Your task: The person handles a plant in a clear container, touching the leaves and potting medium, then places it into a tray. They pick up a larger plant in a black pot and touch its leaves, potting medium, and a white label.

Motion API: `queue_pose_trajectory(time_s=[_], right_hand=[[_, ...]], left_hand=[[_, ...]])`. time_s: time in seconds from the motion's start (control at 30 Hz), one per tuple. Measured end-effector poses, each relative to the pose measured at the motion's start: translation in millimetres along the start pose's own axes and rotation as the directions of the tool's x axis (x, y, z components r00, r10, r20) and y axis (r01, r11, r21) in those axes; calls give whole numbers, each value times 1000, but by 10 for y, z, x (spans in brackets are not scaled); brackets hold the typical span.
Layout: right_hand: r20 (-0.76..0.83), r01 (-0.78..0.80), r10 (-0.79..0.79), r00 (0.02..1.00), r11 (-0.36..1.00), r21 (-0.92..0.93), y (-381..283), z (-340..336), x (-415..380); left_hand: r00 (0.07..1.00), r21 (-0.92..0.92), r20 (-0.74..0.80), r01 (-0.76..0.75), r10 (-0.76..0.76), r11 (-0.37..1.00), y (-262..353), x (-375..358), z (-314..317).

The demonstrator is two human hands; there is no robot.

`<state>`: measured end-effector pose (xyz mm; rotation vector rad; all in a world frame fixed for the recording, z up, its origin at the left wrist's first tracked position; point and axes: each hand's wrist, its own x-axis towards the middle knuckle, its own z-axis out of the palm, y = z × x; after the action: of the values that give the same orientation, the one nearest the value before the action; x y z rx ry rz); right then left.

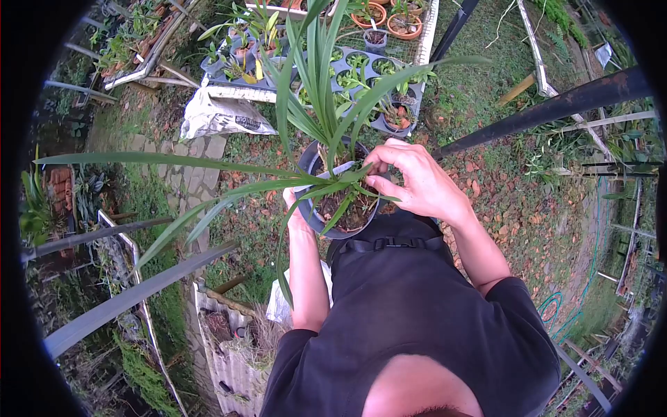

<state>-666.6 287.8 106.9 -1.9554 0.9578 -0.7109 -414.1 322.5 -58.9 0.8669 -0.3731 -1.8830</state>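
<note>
A dark plastic plant pot [332, 231] is held up in front of my body, with long strap-like green leaves [321, 83] arching out of it and dark potting mix inside. My left hand [294, 207] grips the pot from its left side; the fingers are mostly hidden behind the pot and leaves. Over the right rim, my right hand [417, 182] has its thumb and forefinger closed at a short green leaf [360, 174]. A pale grey strip [340, 169], perhaps a plant label, crosses the pot between the stems.
Beyond the pot stands a bench with a grey pot tray [385, 69] and several terracotta pots [404, 26]. A white printed sack [222, 115] lies below its left corner. Dark poles [556, 108] slant in at both sides. Fallen leaves cover the ground.
</note>
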Motion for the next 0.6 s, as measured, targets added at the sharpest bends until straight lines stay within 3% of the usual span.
queue_pose_trajectory(time_s=[0.13, 0.23, 0.33, 0.43, 0.57, 0.6], right_hand=[[1, -3, 4, 1000, 998, -61, 16, 22, 1], [-94, 121, -124, 988, 992, -44, 62, 68, 22], [-73, 98, -95, 993, 994, 45, 135, 60, 36], [30, -103, 99, 995, 952, 287, 157, -9, 36], [-33, -114, 135, 990, 923, 369, 256, -126, -4], [-51, -74, 94, 994, 947, 311, 285, -199, -12]], left_hand=[[1000, -15, -14, -18, 18, 1000, -9, 22, -23], [999, -24, -28, -36, 36, 999, -34, 33, -35], [998, -31, -46, -55, 53, 998, -34, 23, -46], [996, -48, -68, -66, 63, 997, -65, 17, -86], [989, -67, -119, -97, 88, 993, -129, 2, -187], [987, -74, -132, -107, 96, 992, -136, -2, -220]])
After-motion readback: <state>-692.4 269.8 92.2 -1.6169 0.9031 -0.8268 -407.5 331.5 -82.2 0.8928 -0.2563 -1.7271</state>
